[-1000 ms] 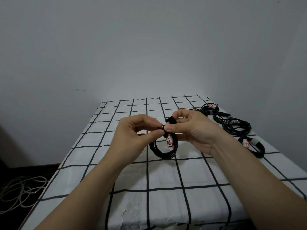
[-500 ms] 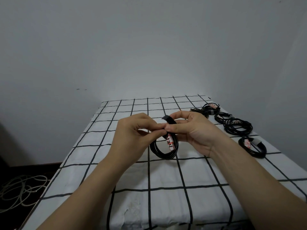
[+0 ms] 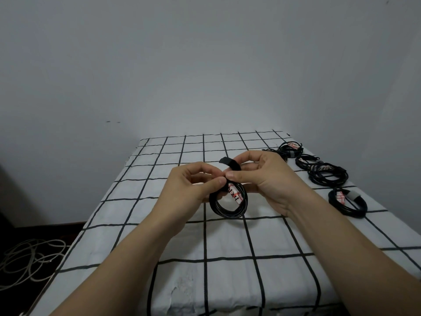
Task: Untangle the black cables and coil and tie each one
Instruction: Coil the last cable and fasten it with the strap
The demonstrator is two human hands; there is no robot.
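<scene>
A coiled black cable (image 3: 227, 207) with a white and red label hangs above the middle of the checked table (image 3: 205, 281). My left hand (image 3: 193, 185) pinches the top of the coil between thumb and fingers. My right hand (image 3: 262, 176) pinches the coil beside it and holds a black strap (image 3: 230, 162), whose free end sticks up and to the left above the fingers. The part of the coil under the fingers is hidden.
Several coiled black cables lie along the table's right side: one (image 3: 347, 202) nearest, a larger one (image 3: 328, 174) behind it, two more (image 3: 290, 149) at the far corner. Pale loose cable (image 3: 29, 258) lies on the dark floor at left. A wall stands behind the table.
The black strap's free end has lifted out and now sticks up to the left above my right fingers. Both hands keep their pinch on the coil.
</scene>
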